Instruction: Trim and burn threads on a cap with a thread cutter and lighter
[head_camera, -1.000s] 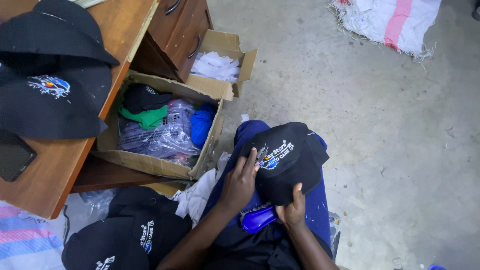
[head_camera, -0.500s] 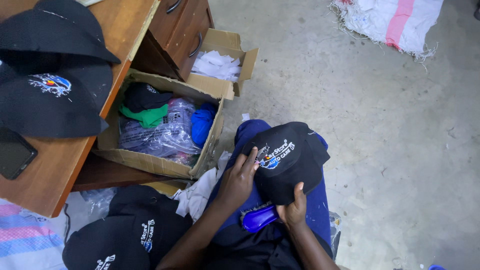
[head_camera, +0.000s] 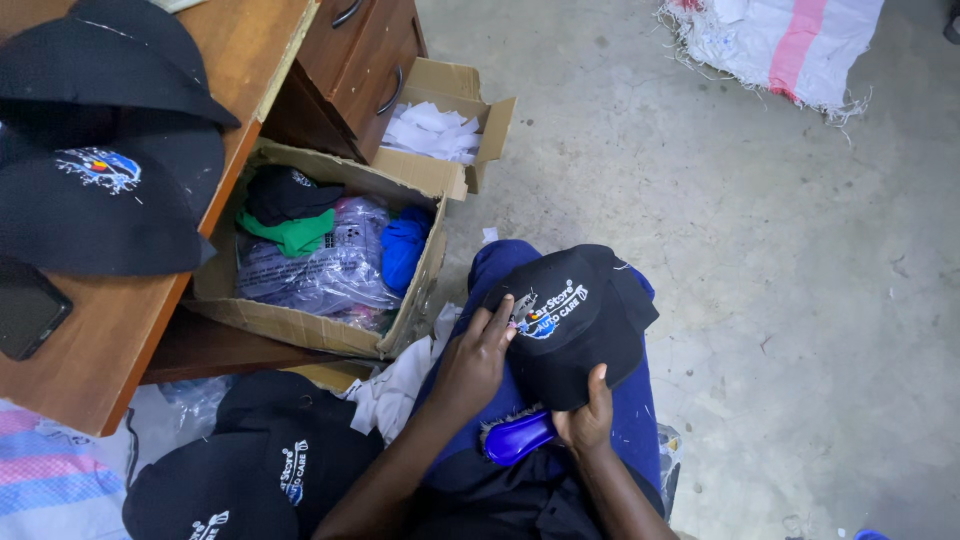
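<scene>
Honestly not much has changed since the frame a second back: the black cap (head_camera: 572, 322) sits on my lap over the blue trousers, same spot, embroidered front facing up. My left hand (head_camera: 472, 362) has slid its fingertips a touch further onto the front panel, right at the edge of the stitched logo, fingers bent and pressing rather than gripping. My right hand (head_camera: 588, 420) hasn't budged, curled round the cap's lower edge with the thumb up on the crown, pinching it. The blue brush (head_camera: 518, 437) lies just below the cap, touching my right hand; can't tell if any finger actually holds it.

Going by the cap: the cardboard box (head_camera: 330, 325) of bagged clothes is just left of it, blocking that side, with the wooden desk (head_camera: 120, 340) and its stacked black caps (head_camera: 95, 190) beyond. More finished caps (head_camera: 265, 465) pile up lower left, near my left forearm. A woven sack (head_camera: 775, 45) lies far off, upper right, on the concrete floor (head_camera: 780, 300).
</scene>
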